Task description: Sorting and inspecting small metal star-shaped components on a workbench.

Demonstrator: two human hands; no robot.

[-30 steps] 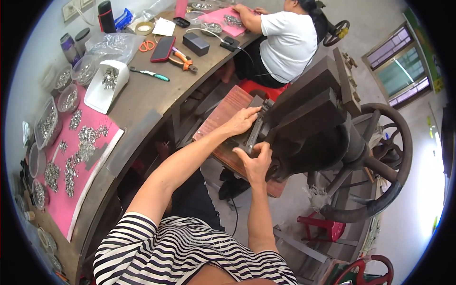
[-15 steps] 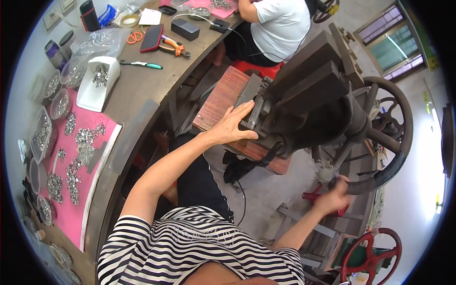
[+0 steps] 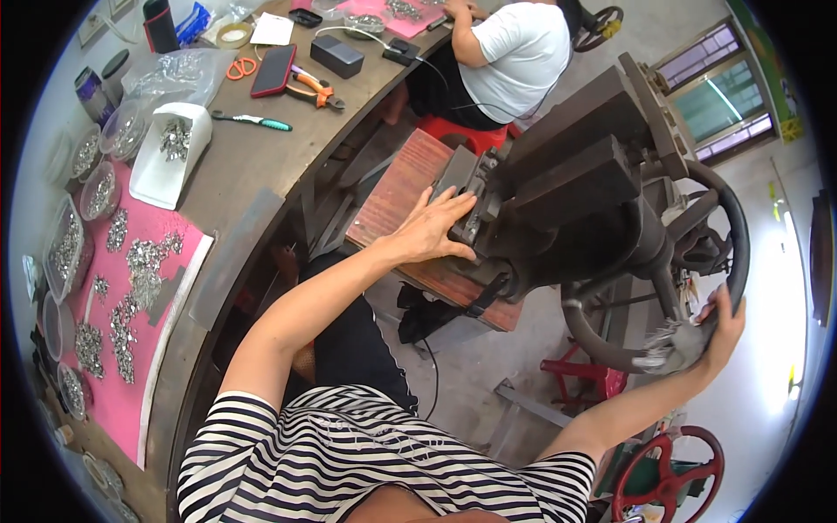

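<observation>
My left hand (image 3: 433,228) rests with spread fingers on the metal die block (image 3: 466,193) at the front of a dark, heavy hand press (image 3: 580,218). Anything under its fingertips is hidden. The press stands on a reddish wooden base (image 3: 397,192). Out to the right, my right hand (image 3: 722,331) is closed round the rim of the press's big handwheel (image 3: 740,231). Beside those fingers a frayed grey cloth (image 3: 671,349) is wrapped about the rim.
On the left, a workbench (image 3: 253,174) carries a pink sheet (image 3: 118,418) with small metal pieces, clear tubs, a white scoop (image 3: 196,144), a phone (image 3: 274,70) and pliers (image 3: 318,91). A co-worker (image 3: 523,57) sits beyond. A red handwheel (image 3: 667,479) stands lower right.
The handwheel has turned, its grey cloth moving right and down. My right hand has swung outward to the right along with the rim. My left hand stays at the die block, its fingers slightly shifted.
</observation>
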